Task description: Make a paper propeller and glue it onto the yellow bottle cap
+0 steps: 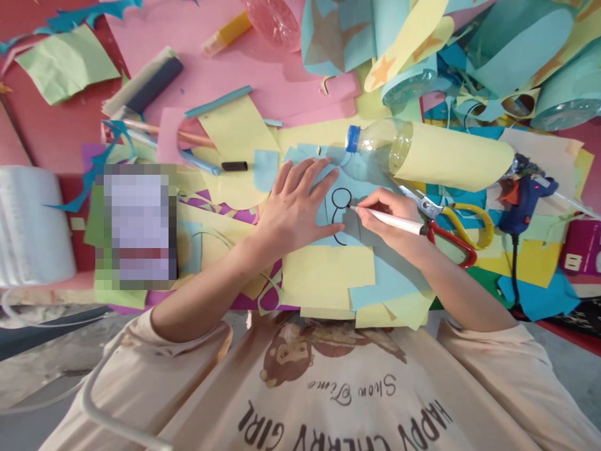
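Note:
Between the fingers of my right hand [387, 216] is a white marker pen [394, 222], its tip on a sheet of light blue paper [359, 235]. Black lines on that sheet form a small circle [341, 198] with a curve running down from it. My left hand [298, 200] lies flat with fingers spread, resting on the left part of the blue sheet. A black pen cap [234, 166] lies beyond my left hand. Just right of my right hand are scissors [444, 216] with red and yellow handles.
A plastic bottle [422, 150] wrapped in yellow paper lies beyond the scissors. At the right is a blue glue gun [526, 197] with a black cord. A blurred-out phone-like device [141, 225] sits at the left. Paper scraps [328, 275] cover much of the table.

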### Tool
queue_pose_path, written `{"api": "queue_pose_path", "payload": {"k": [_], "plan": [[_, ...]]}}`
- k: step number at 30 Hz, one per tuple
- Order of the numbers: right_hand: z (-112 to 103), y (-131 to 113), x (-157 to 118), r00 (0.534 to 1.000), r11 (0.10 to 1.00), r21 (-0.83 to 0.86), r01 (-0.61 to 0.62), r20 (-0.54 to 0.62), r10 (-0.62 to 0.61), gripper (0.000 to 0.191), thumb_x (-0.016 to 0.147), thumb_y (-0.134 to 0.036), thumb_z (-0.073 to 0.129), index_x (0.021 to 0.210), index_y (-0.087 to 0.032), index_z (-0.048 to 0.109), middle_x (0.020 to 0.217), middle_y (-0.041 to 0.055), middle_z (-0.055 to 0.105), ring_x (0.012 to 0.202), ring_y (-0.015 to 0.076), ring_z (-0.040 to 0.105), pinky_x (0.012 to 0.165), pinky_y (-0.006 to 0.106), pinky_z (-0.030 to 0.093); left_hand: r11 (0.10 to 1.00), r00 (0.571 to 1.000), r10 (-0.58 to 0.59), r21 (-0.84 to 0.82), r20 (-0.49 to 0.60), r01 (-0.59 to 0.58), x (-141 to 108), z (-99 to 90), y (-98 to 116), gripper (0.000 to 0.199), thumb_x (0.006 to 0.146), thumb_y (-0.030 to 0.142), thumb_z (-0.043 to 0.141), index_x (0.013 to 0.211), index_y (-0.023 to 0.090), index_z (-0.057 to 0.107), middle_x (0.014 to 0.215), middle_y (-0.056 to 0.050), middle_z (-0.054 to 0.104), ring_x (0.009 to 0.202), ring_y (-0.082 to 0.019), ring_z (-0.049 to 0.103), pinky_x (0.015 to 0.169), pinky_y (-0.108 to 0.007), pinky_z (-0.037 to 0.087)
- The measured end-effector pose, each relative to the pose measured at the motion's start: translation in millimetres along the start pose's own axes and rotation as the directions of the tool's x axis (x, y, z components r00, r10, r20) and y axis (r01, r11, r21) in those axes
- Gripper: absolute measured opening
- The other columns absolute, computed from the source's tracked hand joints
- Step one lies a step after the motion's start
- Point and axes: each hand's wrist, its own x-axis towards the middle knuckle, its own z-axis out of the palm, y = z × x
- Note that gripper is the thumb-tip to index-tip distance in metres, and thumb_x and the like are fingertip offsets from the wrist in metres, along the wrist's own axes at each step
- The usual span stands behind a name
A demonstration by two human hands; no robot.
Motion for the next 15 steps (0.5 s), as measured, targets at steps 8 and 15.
{"api": "queue_pose_path", "payload": {"k": [8, 15], "plan": [[0, 1, 0, 1.0, 1.0, -0.02, -0.01, 0.011, 0.01, 0.015, 0.084, -0.028, 0.062, 0.072, -0.02, 0.057, 0.069, -0.0021, 0.061, 0.057, 0.0093, 0.049, 0.053, 0.025, 0.038, 1.0, 1.0, 0.001, -0.007, -0.014, -0.001, 0, -0.4, -1, 0.082, 0.078, 0.059, 0.064, 0.146, 0.026, 0.033, 0.156, -0.012, 0.035, 0.144, -0.035, 0.031, 0.121, -0.058, 0.016], [-5, -8, -1, 0.998, 0.999, -0.015, -0.042, 0.04, 0.042, 0.016, 0.083, -0.022, 0.061, 0.069, -0.019, 0.053, 0.065, -0.0031, 0.058, 0.055, 0.008, 0.046, 0.052, 0.024, 0.035, 1.0, 1.0, -0.01, 0.012, 0.001, 0.01, 0, -1.3, 0, 0.082, 0.078, 0.059, 0.064, 0.146, 0.024, 0.034, 0.155, -0.013, 0.035, 0.145, -0.036, 0.03, 0.121, -0.057, 0.014]]}}
